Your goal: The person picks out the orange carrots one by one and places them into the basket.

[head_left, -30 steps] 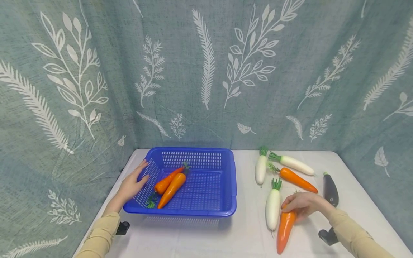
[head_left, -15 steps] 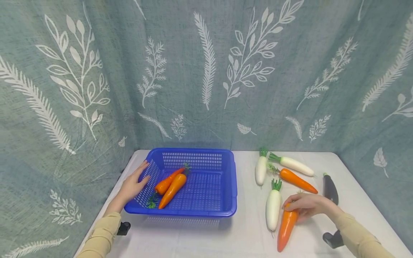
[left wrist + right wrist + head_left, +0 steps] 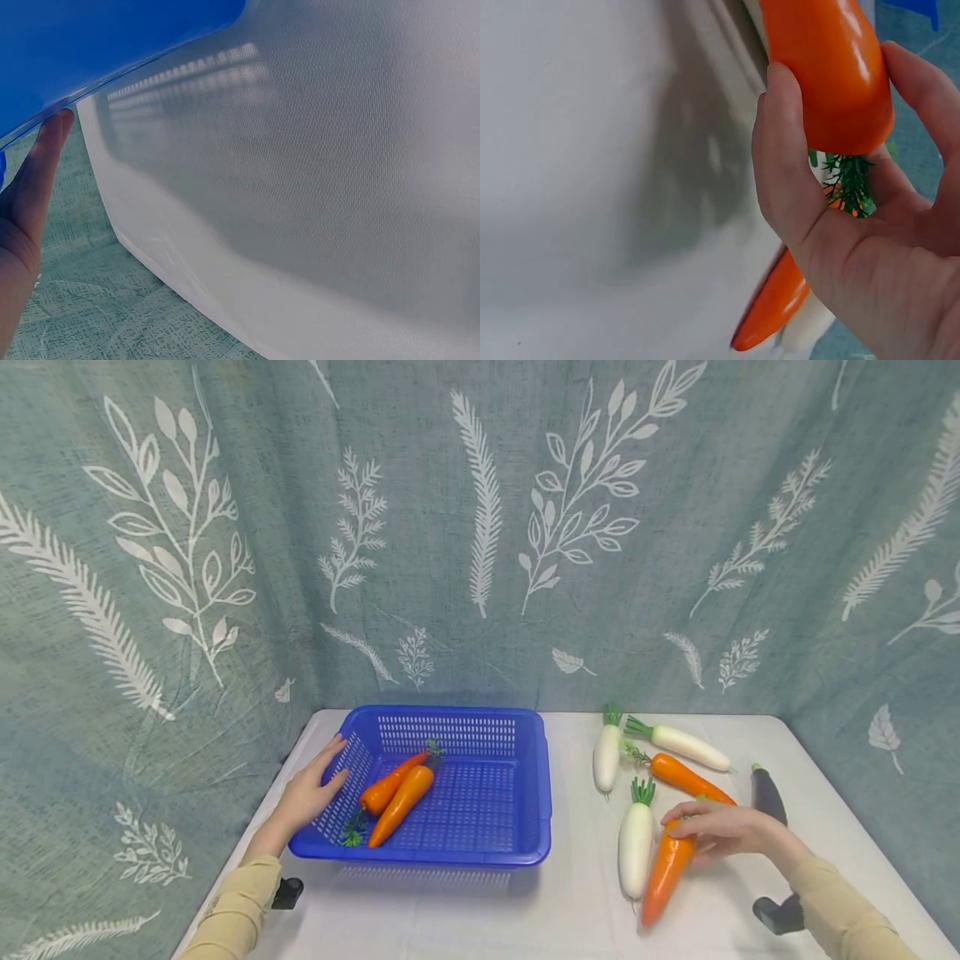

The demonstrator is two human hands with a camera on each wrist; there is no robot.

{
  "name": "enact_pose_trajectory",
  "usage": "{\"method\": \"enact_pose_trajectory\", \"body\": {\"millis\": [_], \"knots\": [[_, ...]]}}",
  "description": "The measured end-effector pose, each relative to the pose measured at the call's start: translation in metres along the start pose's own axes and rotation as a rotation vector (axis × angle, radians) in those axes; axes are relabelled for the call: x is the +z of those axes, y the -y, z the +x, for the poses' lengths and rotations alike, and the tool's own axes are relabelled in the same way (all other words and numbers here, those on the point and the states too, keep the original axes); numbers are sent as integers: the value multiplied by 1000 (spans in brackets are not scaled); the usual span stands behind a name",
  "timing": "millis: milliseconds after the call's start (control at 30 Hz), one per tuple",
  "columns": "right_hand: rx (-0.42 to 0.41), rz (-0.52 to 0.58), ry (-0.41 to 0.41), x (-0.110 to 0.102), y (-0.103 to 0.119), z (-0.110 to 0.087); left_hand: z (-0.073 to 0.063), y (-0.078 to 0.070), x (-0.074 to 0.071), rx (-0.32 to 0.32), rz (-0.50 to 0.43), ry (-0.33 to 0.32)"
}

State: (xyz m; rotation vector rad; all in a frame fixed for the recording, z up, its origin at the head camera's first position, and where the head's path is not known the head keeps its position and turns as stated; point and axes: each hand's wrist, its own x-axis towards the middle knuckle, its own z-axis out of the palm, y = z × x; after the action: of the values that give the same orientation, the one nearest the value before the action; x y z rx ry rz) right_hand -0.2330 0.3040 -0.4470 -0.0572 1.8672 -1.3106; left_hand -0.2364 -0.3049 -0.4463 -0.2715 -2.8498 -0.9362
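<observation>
A large orange carrot (image 3: 667,872) is in my right hand (image 3: 723,828), gripped at its thick top end with the tip slanting toward the front of the table. In the right wrist view, the thumb and fingers (image 3: 784,142) hold the carrot (image 3: 829,75) from opposite sides, its green top hanging by the palm. My left hand (image 3: 306,789) rests at the left rim of a blue plastic basket (image 3: 543,777), fingers extended. From the left wrist, a fingertip (image 3: 60,124) shows right at the basket's edge (image 3: 150,52). Two carrots (image 3: 403,797) lie inside the basket.
A white radish (image 3: 636,847) lies just left of the held carrot. Farther back are two more white radishes (image 3: 606,760) (image 3: 690,747) and another carrot (image 3: 690,777). A dark eggplant (image 3: 767,797) lies at the right, partly behind the right hand. A patterned curtain (image 3: 480,527) surrounds the white table.
My right hand has moved slightly up and away from the front edge with the carrot, whose tip has swung back toward the radish. The left hand stays at the basket rim.
</observation>
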Motion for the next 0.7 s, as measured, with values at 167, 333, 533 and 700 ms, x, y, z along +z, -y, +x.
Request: {"method": "enact_pose_trajectory", "body": {"millis": [167, 333, 533, 700], "knots": [[-55, 69, 117, -9, 2, -2, -1, -2, -1, -12, -12, 10], [-71, 89, 98, -10, 3, -3, 0, -2, -2, -19, -15, 20], [-120, 137, 76, -7, 5, -2, 1, -1, -3, -27, -13, 24], [-159, 172, 52, -5, 7, -1, 1, -2, -3, -29, -10, 27]]}}
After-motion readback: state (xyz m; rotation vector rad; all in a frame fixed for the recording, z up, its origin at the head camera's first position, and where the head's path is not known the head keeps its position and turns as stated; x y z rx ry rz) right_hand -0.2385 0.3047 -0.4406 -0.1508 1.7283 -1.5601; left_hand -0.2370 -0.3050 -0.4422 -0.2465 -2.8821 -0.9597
